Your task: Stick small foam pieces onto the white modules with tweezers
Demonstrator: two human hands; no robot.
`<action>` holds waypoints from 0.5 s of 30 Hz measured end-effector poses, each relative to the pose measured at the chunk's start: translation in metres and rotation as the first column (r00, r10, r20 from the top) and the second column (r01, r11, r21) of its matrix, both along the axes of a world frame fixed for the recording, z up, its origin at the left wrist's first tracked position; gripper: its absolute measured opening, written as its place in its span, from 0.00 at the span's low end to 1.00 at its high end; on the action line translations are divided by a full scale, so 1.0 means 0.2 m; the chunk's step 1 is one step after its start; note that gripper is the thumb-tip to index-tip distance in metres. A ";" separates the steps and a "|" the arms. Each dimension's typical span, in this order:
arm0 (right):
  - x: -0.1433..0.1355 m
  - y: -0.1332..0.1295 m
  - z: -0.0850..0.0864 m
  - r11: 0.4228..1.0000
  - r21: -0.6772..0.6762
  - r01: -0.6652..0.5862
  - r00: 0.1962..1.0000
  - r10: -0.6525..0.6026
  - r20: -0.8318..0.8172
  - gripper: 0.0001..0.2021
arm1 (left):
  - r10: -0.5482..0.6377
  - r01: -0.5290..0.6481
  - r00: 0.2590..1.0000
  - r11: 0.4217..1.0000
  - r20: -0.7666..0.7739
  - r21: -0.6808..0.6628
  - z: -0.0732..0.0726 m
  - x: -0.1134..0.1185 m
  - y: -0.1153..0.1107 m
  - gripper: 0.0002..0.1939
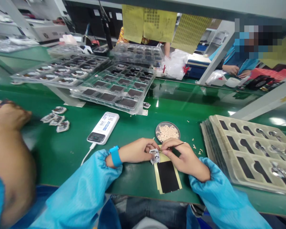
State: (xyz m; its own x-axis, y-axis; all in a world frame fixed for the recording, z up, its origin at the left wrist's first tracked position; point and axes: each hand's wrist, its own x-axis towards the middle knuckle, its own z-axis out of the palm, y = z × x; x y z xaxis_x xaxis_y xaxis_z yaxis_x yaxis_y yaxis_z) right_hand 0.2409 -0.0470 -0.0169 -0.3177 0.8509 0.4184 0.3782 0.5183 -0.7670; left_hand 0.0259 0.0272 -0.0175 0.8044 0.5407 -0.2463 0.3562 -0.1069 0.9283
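Between the thumb and fingers of my left hand [143,151] is a small whitish frame-like part [154,156], tilted over the yellow sheet. My right hand [178,156] pinches dark tweezers [176,146], whose tips reach the right side of that part. Whether the tips hold anything is too small to tell. Under both hands lies the pale yellow sheet [180,183] with a black rectangle [168,178] on it. Just beyond my fingers, a round dark dish [156,133] holds many tiny beige pieces [168,131].
Several similar white parts [57,119] lie at left, near a co-worker's arm [11,149]. A white power bank [103,127] trails a cable. Clear trays [126,101] sit on a raised shelf. Stacked cream trays [257,152] stand at right, with loose beige bits [200,151] beside them.
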 end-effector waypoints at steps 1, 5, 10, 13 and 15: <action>0.00 0.00 0.00 1.000 -0.005 0.002 1.000 -0.002 0.002 0.07 | -0.005 0.005 1.000 1.000 0.010 -0.017 0.00 0.00 0.00 0.16; 0.01 -0.01 0.01 0.999 -0.032 0.034 0.999 -0.035 -0.039 0.06 | -0.022 0.027 0.999 0.990 0.038 -0.138 0.00 -0.01 0.02 0.17; 0.02 -0.02 0.03 0.994 -0.107 0.008 0.999 -0.012 -0.036 0.04 | -0.007 0.020 0.999 0.969 0.052 -0.247 0.01 0.00 0.03 0.19; 0.03 -0.02 0.03 0.991 -0.126 -0.041 0.999 0.039 -0.022 0.04 | 0.013 0.000 0.999 0.963 0.048 -0.270 0.01 0.00 0.02 0.19; 0.03 -0.01 0.02 0.991 -0.124 -0.058 0.998 0.056 -0.020 0.04 | 0.021 -0.005 0.998 0.960 0.052 -0.280 0.01 0.00 0.02 0.18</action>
State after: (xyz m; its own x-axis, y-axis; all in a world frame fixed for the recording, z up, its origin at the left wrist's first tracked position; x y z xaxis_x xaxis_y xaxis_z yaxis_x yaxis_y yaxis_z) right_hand 0.2459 -0.0497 -0.0123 -0.3612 0.8771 0.3165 0.3370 0.4393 -0.8327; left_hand 0.0260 0.0318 -0.0155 0.8140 0.4672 -0.3452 0.3040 0.1637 0.9385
